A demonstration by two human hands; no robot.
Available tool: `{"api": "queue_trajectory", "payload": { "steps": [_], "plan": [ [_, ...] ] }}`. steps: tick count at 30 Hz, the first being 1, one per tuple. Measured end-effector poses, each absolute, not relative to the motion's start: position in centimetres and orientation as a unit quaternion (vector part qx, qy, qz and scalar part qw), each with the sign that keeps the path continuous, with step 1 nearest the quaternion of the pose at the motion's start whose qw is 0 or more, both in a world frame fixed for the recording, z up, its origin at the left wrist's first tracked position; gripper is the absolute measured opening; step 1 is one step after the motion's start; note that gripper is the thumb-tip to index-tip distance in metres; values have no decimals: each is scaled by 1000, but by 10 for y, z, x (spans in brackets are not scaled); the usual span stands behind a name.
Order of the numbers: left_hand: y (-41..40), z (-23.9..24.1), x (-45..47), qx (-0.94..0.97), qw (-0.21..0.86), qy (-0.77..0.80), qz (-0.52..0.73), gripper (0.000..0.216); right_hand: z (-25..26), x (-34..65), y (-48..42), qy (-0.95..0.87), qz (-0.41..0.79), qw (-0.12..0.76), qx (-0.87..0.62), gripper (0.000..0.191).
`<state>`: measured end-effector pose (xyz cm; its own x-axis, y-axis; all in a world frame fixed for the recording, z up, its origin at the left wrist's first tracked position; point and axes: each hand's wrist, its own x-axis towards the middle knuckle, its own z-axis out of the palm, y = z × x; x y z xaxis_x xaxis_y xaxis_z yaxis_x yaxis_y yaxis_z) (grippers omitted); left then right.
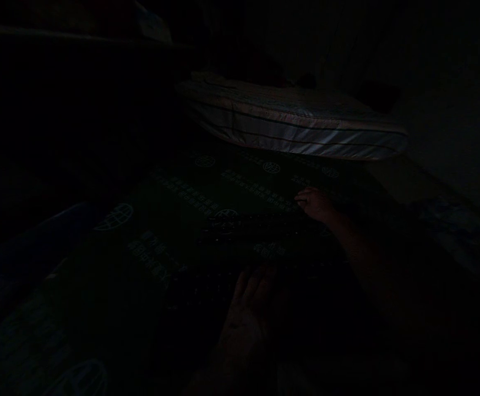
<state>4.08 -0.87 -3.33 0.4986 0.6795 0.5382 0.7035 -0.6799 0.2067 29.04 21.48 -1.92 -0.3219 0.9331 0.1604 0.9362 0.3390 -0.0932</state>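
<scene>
The scene is very dark. My left hand point(250, 308) lies palm down with its fingers stretched out, resting on a dark, light-speckled thing point(198, 289) whose kind I cannot make out. Farther right, my right hand point(315, 203) has its fingers drawn together, close to the far edge of a similar dark, speckled strip point(260, 225). Whatever may be between those fingers is hidden in the gloom. Under both hands spreads a green sheet or board point(141, 300) printed with pale globe marks and rows of characters.
Beyond the green surface lies a mattress point(306, 132) with a pale, striped side. A bluish shape point(29, 242) shows at the left edge. Some crumpled material point(450, 214) sits at the right. A ledge point(58, 36) runs along the upper left.
</scene>
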Motion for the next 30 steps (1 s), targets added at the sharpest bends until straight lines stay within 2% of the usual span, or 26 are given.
{"api": "queue_trajectory", "payload": {
  "steps": [8,17,30],
  "plan": [
    [-12,-39,39,-862,19,-404,-307,23,-16,286,227,-804,-8,78,-590,24],
    [-10,-37,41,-861,32,-397,-317,25,-15,283,236,-815,-8,47,-577,15],
    [-9,-32,43,-861,39,-392,-322,21,-9,279,235,-799,10,79,-596,11]
  ]
}}
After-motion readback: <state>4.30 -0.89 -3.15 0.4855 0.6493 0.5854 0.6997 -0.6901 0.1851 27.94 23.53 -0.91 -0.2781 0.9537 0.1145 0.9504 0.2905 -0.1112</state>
